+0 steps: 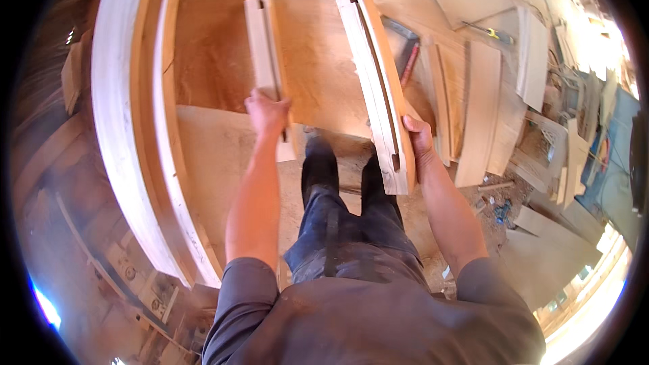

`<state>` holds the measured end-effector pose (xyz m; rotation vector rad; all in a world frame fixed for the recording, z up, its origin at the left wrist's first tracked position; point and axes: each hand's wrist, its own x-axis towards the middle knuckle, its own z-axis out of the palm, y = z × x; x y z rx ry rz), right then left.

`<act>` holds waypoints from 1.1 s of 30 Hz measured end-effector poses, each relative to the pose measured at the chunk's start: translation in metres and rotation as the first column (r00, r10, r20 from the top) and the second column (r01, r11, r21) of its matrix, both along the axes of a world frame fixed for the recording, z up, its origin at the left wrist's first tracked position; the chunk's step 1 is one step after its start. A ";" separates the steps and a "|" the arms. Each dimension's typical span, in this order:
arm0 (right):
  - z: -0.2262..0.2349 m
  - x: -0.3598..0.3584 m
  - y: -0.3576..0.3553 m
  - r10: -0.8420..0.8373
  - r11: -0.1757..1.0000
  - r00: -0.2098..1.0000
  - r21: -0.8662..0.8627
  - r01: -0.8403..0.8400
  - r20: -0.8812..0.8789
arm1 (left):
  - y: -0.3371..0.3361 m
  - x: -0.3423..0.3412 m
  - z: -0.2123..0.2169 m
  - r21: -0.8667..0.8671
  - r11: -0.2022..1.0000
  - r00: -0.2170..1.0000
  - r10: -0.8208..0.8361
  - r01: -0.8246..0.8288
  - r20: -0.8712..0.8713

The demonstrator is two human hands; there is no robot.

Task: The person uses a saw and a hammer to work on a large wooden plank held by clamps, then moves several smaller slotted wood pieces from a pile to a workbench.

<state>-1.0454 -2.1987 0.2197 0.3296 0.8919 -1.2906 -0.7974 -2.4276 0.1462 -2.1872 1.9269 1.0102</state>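
The left hand (267, 113) grips one wood piece (265, 47) tight; the right hand (419, 142) grips another wood piece (375, 81) beside it.

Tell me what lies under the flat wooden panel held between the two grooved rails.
Under the flat wooden panel, a brown plywood sheet on the floor and the person's dark shoes show at its edges; whatever sits directly beneath is hidden.
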 end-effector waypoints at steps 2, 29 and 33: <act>-0.004 0.022 -0.016 0.020 0.998 0.998 -0.055 -0.017 0.055 | 0.009 -0.009 -0.004 -0.104 0.992 0.998 -0.066 0.065 -0.009; -0.058 0.083 -0.136 0.647 0.703 0.021 0.586 -0.404 -0.762 | 0.017 0.023 0.015 -0.220 0.961 0.979 0.136 -0.168 -0.154; -0.025 0.111 -0.146 0.718 0.545 -0.348 0.798 -0.258 -0.603 | 0.025 0.041 0.010 -0.092 0.971 0.946 0.192 -0.222 -0.262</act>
